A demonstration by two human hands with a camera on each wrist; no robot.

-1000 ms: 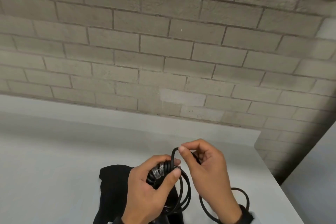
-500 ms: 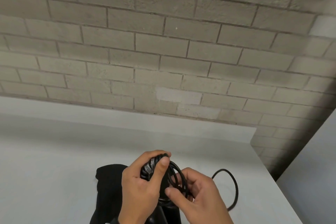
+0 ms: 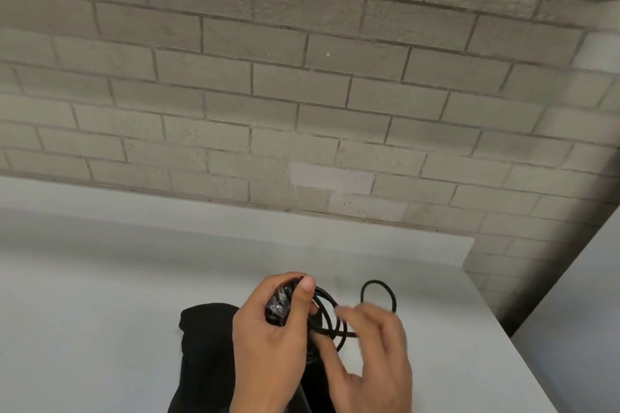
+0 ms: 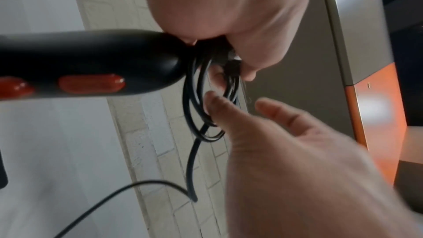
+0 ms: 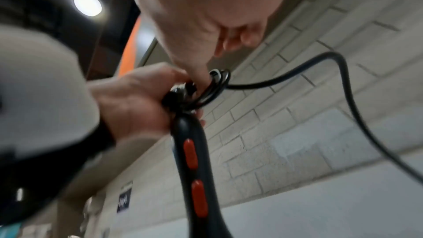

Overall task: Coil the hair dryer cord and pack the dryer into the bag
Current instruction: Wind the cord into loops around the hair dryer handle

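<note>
My left hand (image 3: 268, 329) grips the end of the black hair dryer handle (image 4: 91, 64) together with the coiled black cord (image 3: 330, 318). The handle with its two red buttons hangs below that hand (image 5: 194, 151). My right hand (image 3: 375, 352) is blurred beside the coil, its thumb and forefinger spread apart; the thumb (image 4: 210, 106) touches the loops. A loose cord loop (image 3: 379, 292) stands just beyond the right hand. The black bag (image 3: 201, 345) lies on the table under my hands. The dryer's head is hidden.
The white table (image 3: 100, 312) ends at a brick wall (image 3: 302, 94) behind. Its right edge (image 3: 503, 329) runs close to my right hand, with a dark gap beyond.
My right hand has let go of its pinch on the cord under the coil and spread its fingers. The loose loop has shrunk and drawn closer. The left hand has kept its grip.
</note>
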